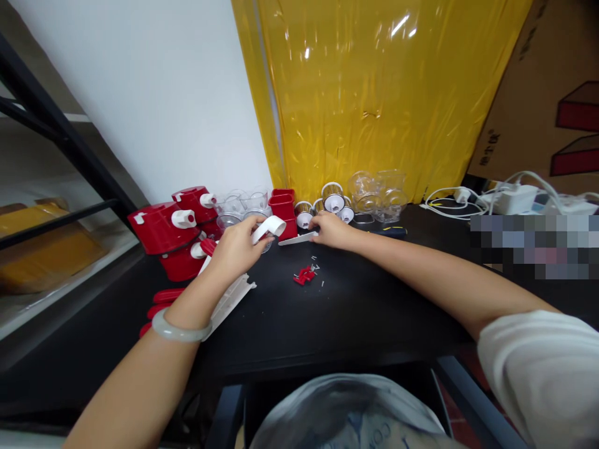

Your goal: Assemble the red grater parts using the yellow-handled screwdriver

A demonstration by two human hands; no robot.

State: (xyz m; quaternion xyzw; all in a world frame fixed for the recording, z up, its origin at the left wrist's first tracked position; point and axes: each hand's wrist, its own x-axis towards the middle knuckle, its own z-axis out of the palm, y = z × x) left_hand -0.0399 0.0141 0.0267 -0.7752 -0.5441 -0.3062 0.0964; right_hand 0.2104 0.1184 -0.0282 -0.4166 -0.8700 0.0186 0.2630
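Observation:
My left hand (238, 249) is closed on a white curved plastic piece (274, 226), whose hooked end sticks out past the fingers. To the right, my right hand (333, 231) pinches one end of a flat white plastic strip (297, 239) just above the black table. The two pieces are apart. In front of the hands lies a small pile of red plastic parts (304, 275), with several small screws (317, 267) scattered around it. Behind the strip stand red open boxes (282, 215). Long white panels (230, 300) lie partly hidden under my left forearm.
Red rounded housings with white knobs (166, 231) are stacked at the left. Clear plastic cups (379, 193) and gold-banded cylinders (333, 198) line the back. A dark tool handle (393, 232) lies behind my right forearm. White cables (456, 202) and a cardboard box (533, 112) are at the right.

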